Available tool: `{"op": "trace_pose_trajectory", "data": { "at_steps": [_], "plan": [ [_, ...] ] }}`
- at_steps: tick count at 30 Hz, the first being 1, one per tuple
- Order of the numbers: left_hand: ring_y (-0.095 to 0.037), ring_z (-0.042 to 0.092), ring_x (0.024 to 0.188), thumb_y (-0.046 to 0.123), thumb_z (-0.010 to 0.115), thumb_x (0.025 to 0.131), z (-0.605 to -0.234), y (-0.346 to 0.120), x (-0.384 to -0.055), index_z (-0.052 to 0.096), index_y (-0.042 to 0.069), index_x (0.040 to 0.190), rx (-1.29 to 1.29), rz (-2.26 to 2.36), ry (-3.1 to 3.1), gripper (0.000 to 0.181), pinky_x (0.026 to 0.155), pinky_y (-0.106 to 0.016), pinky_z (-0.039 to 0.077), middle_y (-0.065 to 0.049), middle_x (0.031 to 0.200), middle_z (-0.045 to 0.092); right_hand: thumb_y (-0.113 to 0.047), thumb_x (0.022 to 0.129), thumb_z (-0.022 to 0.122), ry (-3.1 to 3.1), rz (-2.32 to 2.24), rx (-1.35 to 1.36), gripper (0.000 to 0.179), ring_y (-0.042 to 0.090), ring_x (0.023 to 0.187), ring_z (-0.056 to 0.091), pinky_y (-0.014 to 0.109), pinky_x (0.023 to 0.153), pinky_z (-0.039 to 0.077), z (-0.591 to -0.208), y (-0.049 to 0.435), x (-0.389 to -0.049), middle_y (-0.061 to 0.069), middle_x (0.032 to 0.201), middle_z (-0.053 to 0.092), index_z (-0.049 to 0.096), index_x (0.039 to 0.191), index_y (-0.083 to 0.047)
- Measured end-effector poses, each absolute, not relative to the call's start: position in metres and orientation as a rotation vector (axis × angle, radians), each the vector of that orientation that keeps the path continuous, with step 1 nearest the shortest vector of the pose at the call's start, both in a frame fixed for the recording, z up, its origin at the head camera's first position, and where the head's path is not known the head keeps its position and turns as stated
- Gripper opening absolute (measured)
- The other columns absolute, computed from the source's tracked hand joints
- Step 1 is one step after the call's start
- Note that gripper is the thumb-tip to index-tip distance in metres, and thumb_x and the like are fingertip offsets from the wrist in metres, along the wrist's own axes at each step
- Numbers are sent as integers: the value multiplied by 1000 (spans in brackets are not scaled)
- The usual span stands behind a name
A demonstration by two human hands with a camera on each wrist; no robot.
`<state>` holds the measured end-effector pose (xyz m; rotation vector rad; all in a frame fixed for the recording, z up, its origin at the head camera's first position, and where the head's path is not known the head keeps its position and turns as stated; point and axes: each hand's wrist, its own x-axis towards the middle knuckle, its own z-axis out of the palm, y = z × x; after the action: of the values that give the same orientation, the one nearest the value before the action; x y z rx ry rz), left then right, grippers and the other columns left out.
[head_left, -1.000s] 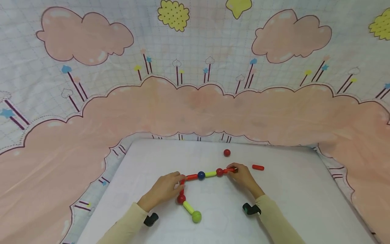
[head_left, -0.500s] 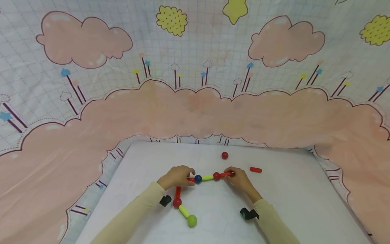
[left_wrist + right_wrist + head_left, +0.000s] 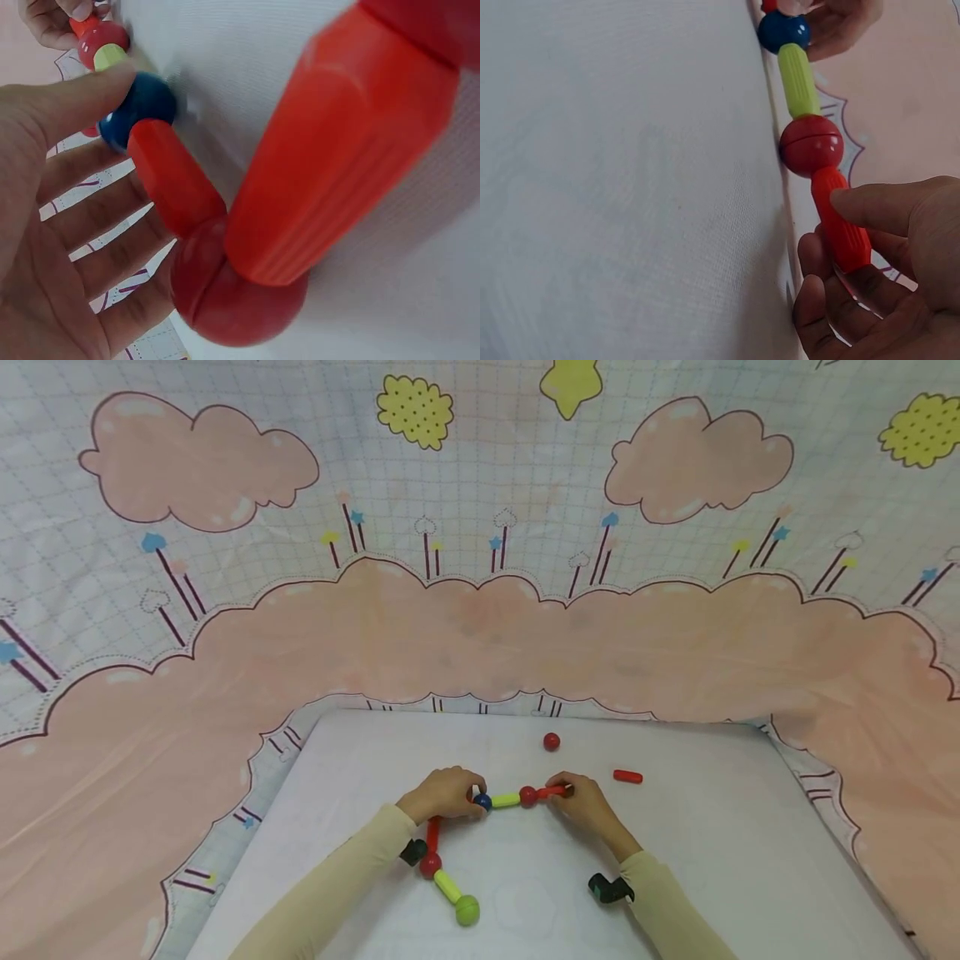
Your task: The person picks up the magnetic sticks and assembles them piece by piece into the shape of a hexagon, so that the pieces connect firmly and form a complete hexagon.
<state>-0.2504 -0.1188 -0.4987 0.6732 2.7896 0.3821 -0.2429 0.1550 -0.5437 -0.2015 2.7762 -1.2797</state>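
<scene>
A chain of toy rods and balls lies on the white table (image 3: 697,860). My left hand (image 3: 450,793) grips its corner, where a short red rod (image 3: 176,180) meets the blue ball (image 3: 482,802); the thumb (image 3: 82,97) presses on that ball. From there run a yellow-green rod (image 3: 506,799), a red ball (image 3: 528,796) and a red end rod (image 3: 553,791), which my right hand (image 3: 573,797) pinches between thumb (image 3: 885,206) and fingers. A second leg hangs from the corner toward me: red rod (image 3: 432,833), red ball (image 3: 430,864), yellow rod (image 3: 447,885), green ball (image 3: 467,909).
A loose red ball (image 3: 551,742) lies near the table's far edge. A loose red rod (image 3: 627,776) lies just right of my right hand. A cloth printed with pink clouds (image 3: 480,635) hangs around the table on three sides.
My left hand has slid right along the chain and now covers the corner joint beside the blue ball. The top row has shifted slightly left. My right hand keeps its hold.
</scene>
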Motion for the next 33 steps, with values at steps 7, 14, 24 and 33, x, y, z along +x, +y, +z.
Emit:
{"op": "trace_pose_trajectory", "data": {
  "at_steps": [7,14,24,33],
  "plan": [
    [-14,49,77,39,73,87,-501,-120,-252,68,19,117,637,384,2821,36,70,-31,42,3,83,58,-10,88,72,2769,-1286,-204,17,17,88,55,32,81,49,-541,152,-239,0,97,66,70,103,-16],
    [-16,51,75,37,69,90,-503,-120,-254,67,15,113,574,372,2871,31,70,-35,46,0,84,61,-11,88,73,2753,-1290,-210,18,17,88,55,32,81,50,-542,146,-236,0,99,67,70,104,-16],
    [-17,52,77,38,70,89,-504,-131,-255,65,13,118,472,437,2873,38,66,-33,47,-1,87,63,-11,87,74,2745,-1298,-225,19,17,90,55,34,83,52,-545,136,-234,0,99,66,69,104,-17],
    [-14,53,67,34,76,85,-500,-156,-246,69,14,88,392,479,2777,21,57,-24,43,1,74,57,-12,86,74,2765,-1272,-225,19,18,91,55,34,82,50,-543,139,-233,-1,99,65,69,103,-18]
  ]
}}
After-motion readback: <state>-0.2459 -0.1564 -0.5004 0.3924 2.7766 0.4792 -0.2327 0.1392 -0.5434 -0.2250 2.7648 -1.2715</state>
